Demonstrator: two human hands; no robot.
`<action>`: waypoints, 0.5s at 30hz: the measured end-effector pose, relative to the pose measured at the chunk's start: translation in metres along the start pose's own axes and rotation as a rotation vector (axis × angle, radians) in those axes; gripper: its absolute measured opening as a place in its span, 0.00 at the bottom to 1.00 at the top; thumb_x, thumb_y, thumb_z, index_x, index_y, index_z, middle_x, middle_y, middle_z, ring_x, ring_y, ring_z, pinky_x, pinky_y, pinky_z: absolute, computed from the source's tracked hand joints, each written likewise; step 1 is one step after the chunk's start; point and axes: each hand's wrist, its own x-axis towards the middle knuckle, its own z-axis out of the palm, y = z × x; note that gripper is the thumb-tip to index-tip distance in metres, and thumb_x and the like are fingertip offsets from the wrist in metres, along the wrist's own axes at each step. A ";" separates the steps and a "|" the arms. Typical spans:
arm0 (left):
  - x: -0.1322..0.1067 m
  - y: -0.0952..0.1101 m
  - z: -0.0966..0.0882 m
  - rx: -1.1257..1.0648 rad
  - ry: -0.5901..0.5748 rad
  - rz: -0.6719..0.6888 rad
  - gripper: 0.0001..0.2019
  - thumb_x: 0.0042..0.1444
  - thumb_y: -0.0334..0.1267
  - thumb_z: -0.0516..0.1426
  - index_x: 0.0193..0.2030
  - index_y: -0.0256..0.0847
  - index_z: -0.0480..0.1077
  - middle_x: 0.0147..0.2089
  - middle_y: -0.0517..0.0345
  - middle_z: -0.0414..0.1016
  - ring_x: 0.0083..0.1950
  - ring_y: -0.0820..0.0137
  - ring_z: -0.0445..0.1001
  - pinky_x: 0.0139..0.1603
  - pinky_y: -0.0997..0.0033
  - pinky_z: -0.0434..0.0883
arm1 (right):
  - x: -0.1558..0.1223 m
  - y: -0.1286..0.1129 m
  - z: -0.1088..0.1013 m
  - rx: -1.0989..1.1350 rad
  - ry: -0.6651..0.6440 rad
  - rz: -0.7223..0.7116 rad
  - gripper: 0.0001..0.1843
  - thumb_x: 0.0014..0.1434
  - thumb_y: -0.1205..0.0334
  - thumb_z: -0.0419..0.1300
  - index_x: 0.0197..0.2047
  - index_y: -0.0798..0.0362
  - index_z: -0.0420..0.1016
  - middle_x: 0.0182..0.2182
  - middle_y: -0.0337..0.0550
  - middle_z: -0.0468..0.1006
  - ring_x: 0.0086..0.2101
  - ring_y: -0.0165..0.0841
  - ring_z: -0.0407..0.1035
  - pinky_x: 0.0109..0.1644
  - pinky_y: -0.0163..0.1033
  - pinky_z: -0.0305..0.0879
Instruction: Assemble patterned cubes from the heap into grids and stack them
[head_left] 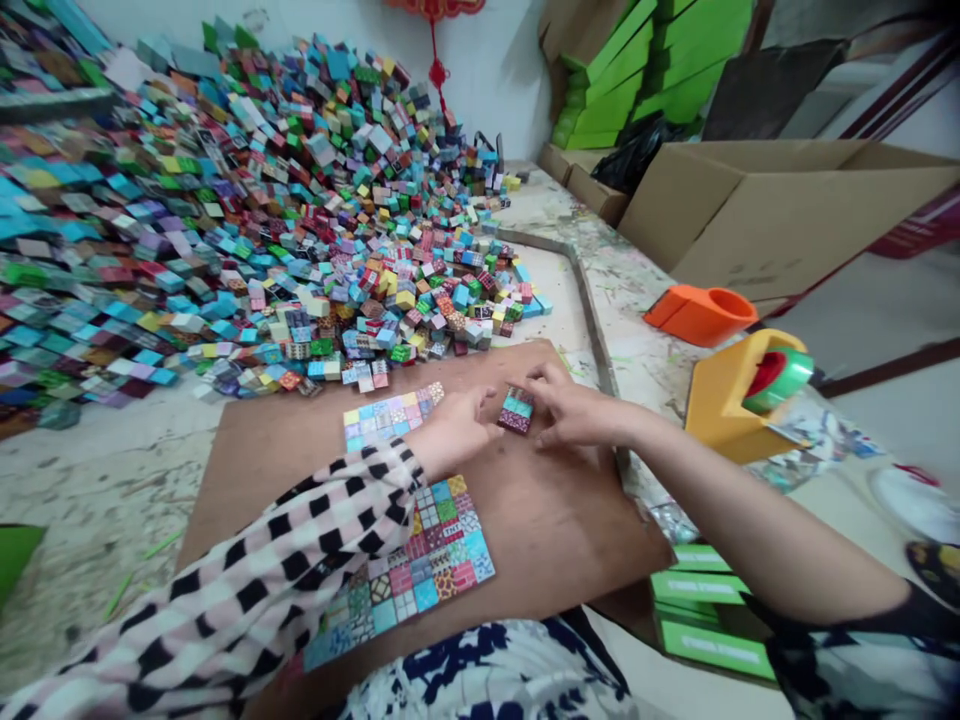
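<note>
at the upper left of the frame the heap of cubes (247,200) covers the bench (90,480). my left hand (454,432) and right hand (574,410) both pinch a small block of cubes (517,409) at centre, over the board (540,520). i judge i'm squaring it up; next it needs firm, even pressing.

My left arm in a long sleeve (247,590) checked black, white and pale pink, my right arm bare below a short dark floral sleeve (862,650), navy-and-white floral garment (495,670) over my lap
</note>
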 end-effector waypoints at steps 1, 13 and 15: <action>0.000 0.002 0.005 0.065 -0.014 0.039 0.23 0.47 0.32 0.62 0.53 0.40 0.71 0.49 0.50 0.76 0.48 0.58 0.75 0.51 0.60 0.70 | 0.001 0.004 0.000 0.009 -0.008 -0.023 0.49 0.43 0.67 0.68 0.69 0.50 0.58 0.53 0.51 0.65 0.51 0.46 0.64 0.56 0.47 0.64; -0.004 0.012 0.028 0.505 -0.059 0.103 0.13 0.56 0.38 0.55 0.46 0.37 0.71 0.47 0.44 0.69 0.45 0.57 0.75 0.46 0.61 0.71 | 0.000 0.021 -0.001 0.401 -0.190 -0.036 0.35 0.47 0.74 0.58 0.60 0.51 0.67 0.33 0.38 0.78 0.34 0.35 0.72 0.39 0.39 0.69; -0.008 0.016 0.028 0.562 -0.073 0.135 0.15 0.57 0.41 0.55 0.49 0.37 0.70 0.48 0.44 0.69 0.47 0.55 0.75 0.46 0.59 0.71 | 0.014 0.035 -0.015 0.428 -0.135 0.044 0.32 0.48 0.71 0.59 0.59 0.52 0.68 0.32 0.38 0.78 0.33 0.34 0.73 0.39 0.38 0.70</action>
